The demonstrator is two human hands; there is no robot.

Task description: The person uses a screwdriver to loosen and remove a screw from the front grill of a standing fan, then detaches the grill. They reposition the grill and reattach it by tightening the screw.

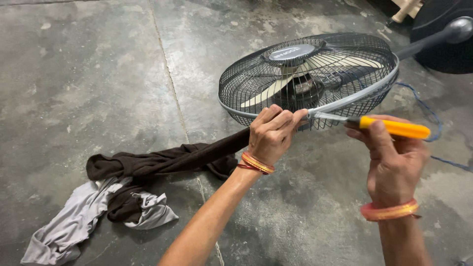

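The fan (315,74) lies tilted on the concrete floor (88,74), its black wire grille facing up and its pole running off toward 2 o'clock. The left hand (271,135) is closed on the grey rim band (345,98) at the grille's 6 o'clock edge, fingers curled together over it. The right hand (394,162) is wrapped around the yellow handle of a screwdriver (389,127), whose shaft points toward 9 o'clock and meets the rim just beside the left fingers. The step in hand looks like working the fastener or clip that clamps the rim band. The next move probably calls for a steady tip and a firm grip on the rim so the grille does not shift. Dark and grey cloths (123,197) lie heaped at 8 o'clock, and a blue cord (423,106) trails at 3 o'clock.
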